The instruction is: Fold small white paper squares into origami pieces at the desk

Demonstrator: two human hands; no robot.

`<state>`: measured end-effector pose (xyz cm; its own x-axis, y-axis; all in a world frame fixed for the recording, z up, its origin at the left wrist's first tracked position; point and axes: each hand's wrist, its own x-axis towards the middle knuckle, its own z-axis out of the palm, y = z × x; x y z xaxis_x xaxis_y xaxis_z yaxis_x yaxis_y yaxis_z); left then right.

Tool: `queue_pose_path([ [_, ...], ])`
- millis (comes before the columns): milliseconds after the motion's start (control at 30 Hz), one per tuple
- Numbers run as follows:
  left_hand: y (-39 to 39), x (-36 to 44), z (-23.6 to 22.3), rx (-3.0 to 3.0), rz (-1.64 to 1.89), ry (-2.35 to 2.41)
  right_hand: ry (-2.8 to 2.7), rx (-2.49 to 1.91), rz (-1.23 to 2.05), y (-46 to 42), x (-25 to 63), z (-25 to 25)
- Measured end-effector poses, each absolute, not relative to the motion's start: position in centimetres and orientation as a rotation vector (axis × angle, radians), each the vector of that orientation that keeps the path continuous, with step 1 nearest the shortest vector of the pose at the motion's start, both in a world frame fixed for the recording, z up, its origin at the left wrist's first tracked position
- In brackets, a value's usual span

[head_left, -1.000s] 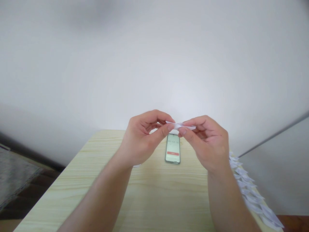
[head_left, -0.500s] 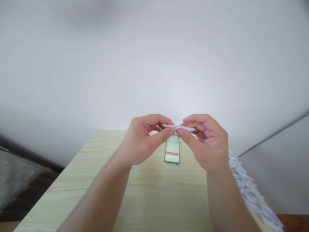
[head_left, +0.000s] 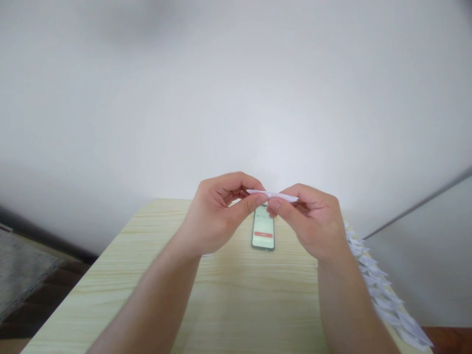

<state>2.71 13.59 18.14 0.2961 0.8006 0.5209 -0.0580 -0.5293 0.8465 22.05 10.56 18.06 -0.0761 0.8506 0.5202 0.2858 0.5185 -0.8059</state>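
A small folded piece of white paper (head_left: 282, 196), seen nearly edge-on, is held up above the table. My left hand (head_left: 224, 211) pinches its left part between thumb and fingers. On the other side, my right hand (head_left: 313, 216) grips it too, thumb on the near face and fingers curled behind and below. Both thumb tips almost meet at the middle of the paper. Below the hands a phone (head_left: 263, 236) lies on the table, its lit screen showing digits and a red bar; its top end is partly covered by the fingers.
The pale wood table (head_left: 236, 305) stands against a white wall (head_left: 236, 98). Along its right edge runs a row of several folded white papers (head_left: 383, 290), overlapping. A bit of white (head_left: 207, 255) peeks out beside my left wrist.
My right fingers, raised behind the paper before, have curled down and under it. The left hand and the paper have barely shifted.
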Motion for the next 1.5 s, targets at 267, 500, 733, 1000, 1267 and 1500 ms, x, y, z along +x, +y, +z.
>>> queue_pose_path([
  [267,13.5,2.5,18.4,1.808,1.230,0.681,-1.633,-0.980,0.645,10.6,22.2,18.2],
  [500,13.4,2.5,18.4,1.843,1.209,0.712,-1.630,-1.007,0.666,10.5,22.2,18.2],
  [733,13.2,2.4,18.6,1.925,1.215,0.767,-1.620,-0.986,0.713,10.5,22.3,18.2],
  [1000,13.5,1.8,18.5,1.929,1.309,0.868,-1.553,-0.968,0.644,10.9,23.4,18.5],
  [1267,13.8,1.6,18.8,1.792,1.193,0.700,-1.546,-0.781,0.695,10.9,23.6,18.4],
  [1500,14.0,1.7,18.6,1.666,1.084,0.549,-1.567,-0.772,0.614,10.2,23.5,18.7],
])
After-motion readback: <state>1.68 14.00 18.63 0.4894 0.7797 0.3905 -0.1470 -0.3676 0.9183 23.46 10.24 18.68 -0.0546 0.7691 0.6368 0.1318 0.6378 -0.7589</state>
